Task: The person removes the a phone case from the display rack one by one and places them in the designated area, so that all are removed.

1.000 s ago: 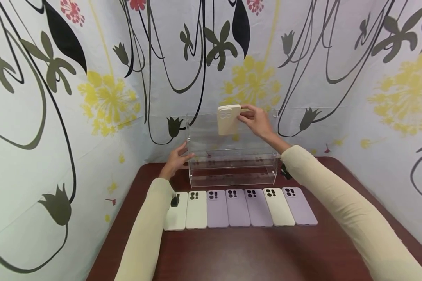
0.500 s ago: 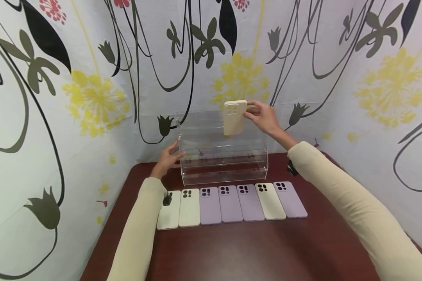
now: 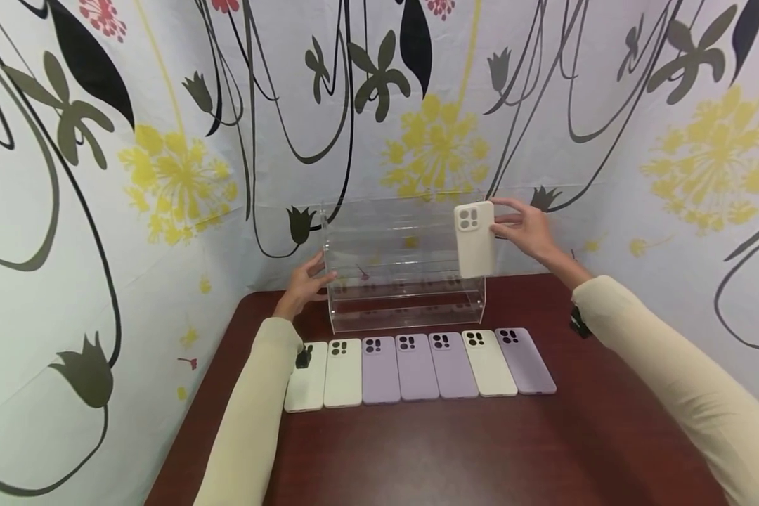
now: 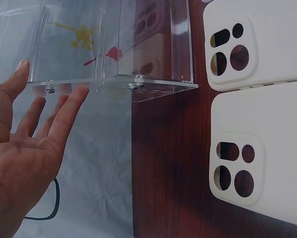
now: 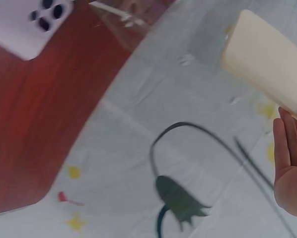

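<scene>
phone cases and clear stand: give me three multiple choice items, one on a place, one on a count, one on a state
1. Where is the cream case that the right hand holds?
A. flat on the table
B. in the air at the right end of the clear stand
C. under the left hand

2. How many cases lie in the row on the table?
A. five
B. seven
C. nine

3. How is the left hand?
A. fingers straight against the stand's left side
B. gripping a purple case
C. a fist on the table

Answers: 1 B, it is held upright off the table; 2 B, three cream and four purple; 3 A, the left wrist view shows the flat palm.
</scene>
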A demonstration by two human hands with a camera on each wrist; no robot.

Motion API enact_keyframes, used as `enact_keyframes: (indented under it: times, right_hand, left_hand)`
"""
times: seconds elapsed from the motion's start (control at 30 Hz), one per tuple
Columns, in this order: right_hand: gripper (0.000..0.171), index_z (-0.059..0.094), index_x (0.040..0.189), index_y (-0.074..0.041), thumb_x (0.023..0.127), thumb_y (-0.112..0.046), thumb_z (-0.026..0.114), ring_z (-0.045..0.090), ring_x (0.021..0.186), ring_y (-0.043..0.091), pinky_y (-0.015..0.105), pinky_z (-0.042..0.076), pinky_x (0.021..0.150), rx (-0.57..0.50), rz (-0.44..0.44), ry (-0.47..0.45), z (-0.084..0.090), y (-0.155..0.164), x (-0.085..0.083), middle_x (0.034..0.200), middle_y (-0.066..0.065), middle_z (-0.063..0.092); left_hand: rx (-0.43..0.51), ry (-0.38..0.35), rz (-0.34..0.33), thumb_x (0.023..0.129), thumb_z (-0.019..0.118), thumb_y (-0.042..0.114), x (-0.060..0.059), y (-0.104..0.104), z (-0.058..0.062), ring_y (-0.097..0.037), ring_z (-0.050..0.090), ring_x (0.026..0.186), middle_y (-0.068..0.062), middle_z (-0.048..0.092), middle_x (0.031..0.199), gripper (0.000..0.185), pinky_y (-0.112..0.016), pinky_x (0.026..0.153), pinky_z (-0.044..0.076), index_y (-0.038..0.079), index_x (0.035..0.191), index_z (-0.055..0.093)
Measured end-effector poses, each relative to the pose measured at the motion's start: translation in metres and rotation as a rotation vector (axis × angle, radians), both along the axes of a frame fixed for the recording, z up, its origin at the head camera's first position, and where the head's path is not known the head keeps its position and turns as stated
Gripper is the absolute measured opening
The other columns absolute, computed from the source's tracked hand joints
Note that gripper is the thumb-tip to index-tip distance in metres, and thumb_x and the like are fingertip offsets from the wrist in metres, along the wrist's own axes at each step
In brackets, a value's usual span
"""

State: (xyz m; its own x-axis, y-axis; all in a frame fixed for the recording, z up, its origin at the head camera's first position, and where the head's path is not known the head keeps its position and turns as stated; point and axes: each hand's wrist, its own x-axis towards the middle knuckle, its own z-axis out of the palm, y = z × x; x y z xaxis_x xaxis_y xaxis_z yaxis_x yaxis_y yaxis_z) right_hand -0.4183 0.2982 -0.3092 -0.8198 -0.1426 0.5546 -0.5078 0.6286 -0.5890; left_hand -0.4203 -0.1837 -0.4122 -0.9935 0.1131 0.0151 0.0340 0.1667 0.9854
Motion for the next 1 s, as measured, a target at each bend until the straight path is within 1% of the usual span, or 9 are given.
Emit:
enact_keyframes:
  times: [0.07,0.1,0.2,0.23,0.3,0.33,0.57,0.77,1.0]
  right_hand:
    - [0.055,0.059,0.146,-0.006,0.094,-0.003,0.077,0.073,0.092,0.002,0.007,0.055,0.068,-0.006,0.005,-0.031,-0.006,0.011,0.005,0.122,0.031,0.069]
    - [0.055,0.059,0.146,-0.005,0.094,-0.002,0.077,0.073,0.092,0.002,0.007,0.055,0.069,-0.007,0.008,-0.045,-0.008,0.016,0.008,0.123,0.031,0.069]
    - [0.055,0.058,0.146,-0.001,0.094,0.0,0.076,0.076,0.099,0.025,0.009,0.056,0.069,0.009,0.012,-0.057,-0.018,0.03,0.017,0.121,0.033,0.068]
    - [0.055,0.058,0.145,-0.001,0.094,0.001,0.076,0.076,0.099,0.024,0.009,0.056,0.07,0.008,0.013,-0.061,-0.022,0.035,0.02,0.121,0.033,0.068]
    - [0.055,0.057,0.145,0.002,0.093,0.003,0.076,0.074,0.102,0.039,0.01,0.057,0.07,0.005,0.026,-0.055,-0.029,0.045,0.024,0.122,0.035,0.067]
    - [0.055,0.057,0.145,0.003,0.093,0.004,0.076,0.074,0.102,0.038,0.01,0.057,0.07,0.004,0.028,-0.052,-0.033,0.051,0.026,0.122,0.036,0.067]
    - [0.054,0.061,0.141,0.001,0.091,0.002,0.079,0.076,0.091,0.01,0.008,0.055,0.065,0.007,-0.026,-0.023,-0.056,0.084,0.041,0.121,0.034,0.068]
    - [0.053,0.063,0.138,0.002,0.088,0.003,0.081,0.062,0.084,-0.017,0.006,0.052,0.063,0.037,-0.064,-0.013,-0.072,0.107,0.056,0.115,0.036,0.069]
    - [0.051,0.063,0.137,0.006,0.088,0.005,0.08,0.06,0.08,-0.022,0.008,0.053,0.06,0.049,-0.08,-0.051,-0.089,0.133,0.069,0.109,0.035,0.071]
  left_hand:
    - [0.011,0.0,-0.004,0.103,0.068,0.016,-0.001,0.0,0.001,-0.04,0.054,0.137,-0.017,0.03,0.168,0.076,-0.058,0.1,0.055,0.032,0.165,0.027]
    - [0.012,0.0,-0.006,0.103,0.068,0.016,-0.001,0.0,0.002,-0.04,0.054,0.137,-0.017,0.03,0.168,0.076,-0.058,0.101,0.055,0.032,0.165,0.027]
    - [0.017,0.004,-0.01,0.103,0.069,0.017,-0.001,-0.001,0.002,-0.04,0.053,0.138,-0.016,0.029,0.168,0.076,-0.058,0.103,0.054,0.033,0.165,0.028]
    - [0.016,0.006,-0.009,0.103,0.069,0.017,-0.001,-0.001,0.002,-0.04,0.053,0.138,-0.016,0.029,0.168,0.076,-0.058,0.102,0.054,0.033,0.165,0.028]
    - [0.016,0.009,-0.009,0.102,0.069,0.017,-0.001,-0.001,0.001,-0.041,0.052,0.138,-0.016,0.03,0.168,0.076,-0.057,0.102,0.055,0.032,0.165,0.028]
    - [0.017,0.008,-0.009,0.102,0.069,0.017,0.0,-0.001,0.001,-0.041,0.052,0.138,-0.016,0.03,0.168,0.076,-0.056,0.101,0.055,0.032,0.165,0.029]
    - [0.003,0.01,-0.009,0.102,0.07,0.017,0.001,0.0,0.002,-0.04,0.054,0.136,-0.015,0.032,0.168,0.077,-0.054,0.097,0.058,0.033,0.165,0.029]
    - [-0.016,0.012,-0.01,0.103,0.069,0.017,0.001,0.0,0.002,-0.041,0.052,0.138,-0.016,0.031,0.168,0.078,-0.055,0.1,0.056,0.03,0.166,0.026]
    - [-0.025,0.001,-0.02,0.103,0.068,0.017,0.002,-0.001,0.003,-0.04,0.051,0.139,-0.015,0.03,0.168,0.077,-0.055,0.1,0.057,0.033,0.165,0.026]
